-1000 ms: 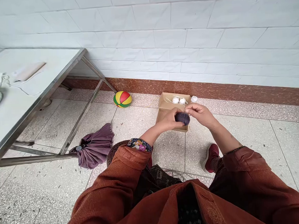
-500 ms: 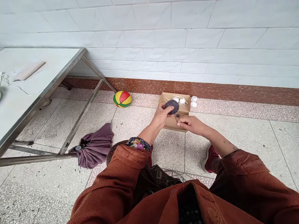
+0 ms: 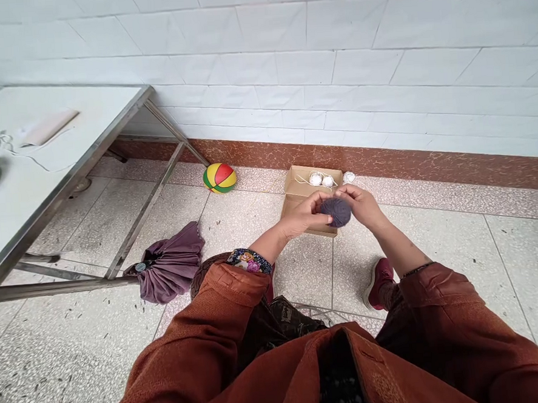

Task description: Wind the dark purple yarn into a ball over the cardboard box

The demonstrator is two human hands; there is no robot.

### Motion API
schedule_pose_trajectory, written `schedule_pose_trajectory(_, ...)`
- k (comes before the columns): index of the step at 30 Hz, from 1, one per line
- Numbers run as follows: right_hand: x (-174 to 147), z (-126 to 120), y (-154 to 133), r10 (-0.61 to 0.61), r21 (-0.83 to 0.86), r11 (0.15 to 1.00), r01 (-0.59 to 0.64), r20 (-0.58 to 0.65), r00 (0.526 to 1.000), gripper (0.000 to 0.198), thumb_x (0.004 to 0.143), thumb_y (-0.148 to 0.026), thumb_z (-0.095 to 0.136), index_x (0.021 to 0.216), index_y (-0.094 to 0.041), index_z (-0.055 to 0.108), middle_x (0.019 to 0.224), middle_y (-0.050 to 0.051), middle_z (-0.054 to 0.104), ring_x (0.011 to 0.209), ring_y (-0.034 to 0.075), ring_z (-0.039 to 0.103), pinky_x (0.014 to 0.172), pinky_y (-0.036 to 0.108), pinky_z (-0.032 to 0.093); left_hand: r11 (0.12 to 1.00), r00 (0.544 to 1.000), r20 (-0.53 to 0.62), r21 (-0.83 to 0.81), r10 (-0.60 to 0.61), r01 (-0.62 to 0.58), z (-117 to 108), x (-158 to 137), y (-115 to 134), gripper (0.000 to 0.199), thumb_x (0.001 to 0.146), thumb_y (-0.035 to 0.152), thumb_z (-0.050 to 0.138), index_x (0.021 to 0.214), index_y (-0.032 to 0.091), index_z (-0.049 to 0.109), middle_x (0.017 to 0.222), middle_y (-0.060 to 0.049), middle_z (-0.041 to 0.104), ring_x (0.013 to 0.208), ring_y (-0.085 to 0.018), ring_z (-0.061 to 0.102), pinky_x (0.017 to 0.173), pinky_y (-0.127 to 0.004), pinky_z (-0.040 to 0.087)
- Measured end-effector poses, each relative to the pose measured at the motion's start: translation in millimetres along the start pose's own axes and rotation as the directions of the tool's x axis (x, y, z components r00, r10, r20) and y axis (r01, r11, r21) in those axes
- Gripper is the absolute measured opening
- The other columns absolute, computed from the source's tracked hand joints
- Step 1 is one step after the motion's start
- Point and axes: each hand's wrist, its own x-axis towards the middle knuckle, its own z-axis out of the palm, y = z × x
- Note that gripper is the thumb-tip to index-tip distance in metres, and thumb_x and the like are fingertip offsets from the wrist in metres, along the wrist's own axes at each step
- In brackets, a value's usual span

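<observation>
A dark purple-grey ball of yarn (image 3: 336, 212) is in front of me, with my left hand (image 3: 301, 218) gripping it from the left, thumb on the near side. My right hand (image 3: 363, 206) is at the ball's upper right, thumb and fingertips pinched together. The yarn strand in that pinch is too fine to make out now. Behind and below the hands lies an open cardboard box (image 3: 291, 203) on the floor. White yarn balls (image 3: 315, 178) with a loose string sit in its far half. My left hand hides part of the near half.
Another white ball (image 3: 349, 177) lies right of the box. A striped toy ball (image 3: 219, 178) is by the wall, left of it. A metal-framed table (image 3: 108, 108) stands at left, with a purple folded umbrella-like cloth (image 3: 172, 262) by its leg. A red shoe (image 3: 380, 284) is below my right hand.
The yarn ball has moved right and nearer to me in my left hand. My right hand has risen from below the ball, where it held a stretched strand, to its upper right side.
</observation>
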Motion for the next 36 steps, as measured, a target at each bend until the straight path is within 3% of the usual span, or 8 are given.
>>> schedule_pose_trajectory(5, -12, 17, 9, -0.044, -0.131, 0.989, 0.071, 0.201, 0.979, 0.023, 0.091, -0.040, 0.056, 0.081, -0.021, 0.065, 0.078, 0.003, 0.067, 0.073, 0.019, 0.057, 0.071, 0.033, 0.045, 0.980, 0.917, -0.397, -0.195, -0.038, -0.044, -10, 10, -2, 0.040, 0.072, 0.028, 0.076, 0.103, 0.019, 0.052, 0.114, -0.008, 0.063, 0.094, -0.017, 0.064, 0.078, -0.031, 0.053)
schedule_pose_trajectory(9, -24, 21, -14, -0.205, -0.092, 0.957, 0.274, 0.449, 0.869, 0.025, 0.095, -0.039, 0.056, 0.080, -0.022, 0.066, 0.078, 0.003, 0.066, 0.073, 0.018, 0.059, 0.073, 0.032, 0.046, 0.992, 0.800, -0.596, -0.123, -0.073, -0.002, -19, 14, -6, 0.036, 0.076, 0.027, 0.072, 0.103, 0.020, 0.049, 0.114, -0.007, 0.061, 0.090, -0.015, 0.064, 0.073, -0.027, 0.052)
schedule_pose_trajectory(12, -26, 15, -32, -0.249, 0.016, 0.960, 0.280, 0.509, 0.824, 0.028, 0.095, -0.045, 0.059, 0.081, -0.023, 0.068, 0.076, 0.002, 0.065, 0.072, 0.017, 0.059, 0.072, 0.031, 0.047, 0.999, 0.802, -0.596, -0.020, -0.034, 0.028, -19, 13, -9, 0.040, 0.074, 0.026, 0.073, 0.107, 0.020, 0.050, 0.115, -0.008, 0.060, 0.094, -0.017, 0.062, 0.075, -0.029, 0.052)
schedule_pose_trajectory(14, -24, 8, -39, -0.234, 0.067, 0.971, 0.228, 0.446, 0.864, 0.030, 0.094, -0.050, 0.061, 0.083, -0.023, 0.070, 0.078, 0.002, 0.066, 0.074, 0.018, 0.059, 0.073, 0.032, 0.049, 0.992, 0.841, -0.541, 0.089, -0.024, 0.085, -16, 11, -10, 0.043, 0.070, 0.024, 0.075, 0.107, 0.018, 0.053, 0.112, -0.008, 0.062, 0.097, -0.019, 0.061, 0.079, -0.032, 0.052)
schedule_pose_trajectory(18, -12, -5, -33, -0.168, 0.090, 0.984, 0.155, 0.177, 0.970, 0.032, 0.093, -0.054, 0.062, 0.088, -0.024, 0.070, 0.086, 0.004, 0.069, 0.081, 0.020, 0.061, 0.077, 0.035, 0.049, 0.965, 0.966, -0.234, 0.207, -0.113, 0.164, -8, 3, -10, 0.047, 0.064, 0.023, 0.080, 0.106, 0.018, 0.058, 0.103, -0.005, 0.066, 0.097, -0.019, 0.061, 0.089, -0.036, 0.048)
schedule_pose_trajectory(22, -2, -4, -8, -0.067, -0.054, 0.996, 0.070, 0.055, 0.996, 0.028, 0.091, -0.047, 0.062, 0.079, -0.022, 0.067, 0.077, 0.003, 0.065, 0.075, 0.020, 0.058, 0.073, 0.034, 0.046, 0.993, 0.993, 0.025, 0.030, -0.118, 0.118, -4, -2, -8, 0.048, 0.064, 0.026, 0.079, 0.107, 0.019, 0.060, 0.102, -0.005, 0.065, 0.096, -0.019, 0.062, 0.086, -0.034, 0.049)
schedule_pose_trajectory(29, -15, 19, 12, 0.011, -0.169, 0.985, 0.031, 0.244, 0.970, 0.020, 0.087, -0.037, 0.060, 0.076, -0.022, 0.068, 0.072, 0.002, 0.066, 0.068, 0.018, 0.056, 0.065, 0.031, 0.043, 0.972, 0.941, -0.298, -0.212, -0.160, 0.098, -10, 6, -11, 0.040, 0.069, 0.026, 0.075, 0.102, 0.018, 0.054, 0.114, -0.009, 0.061, 0.091, -0.018, 0.063, 0.076, -0.033, 0.052)
schedule_pose_trajectory(36, -24, 9, -17, -0.060, 0.055, 0.998, 0.036, 0.532, 0.844, 0.029, 0.091, -0.049, 0.062, 0.083, -0.022, 0.069, 0.073, -0.001, 0.061, 0.068, 0.015, 0.053, 0.065, 0.028, 0.041, 0.977, 0.870, -0.457, 0.016, -0.182, 0.213, -13, 6, -25, 0.042, 0.067, 0.021, 0.078, 0.103, 0.017, 0.056, 0.110, -0.010, 0.062, 0.091, -0.018, 0.063, 0.079, -0.035, 0.054)
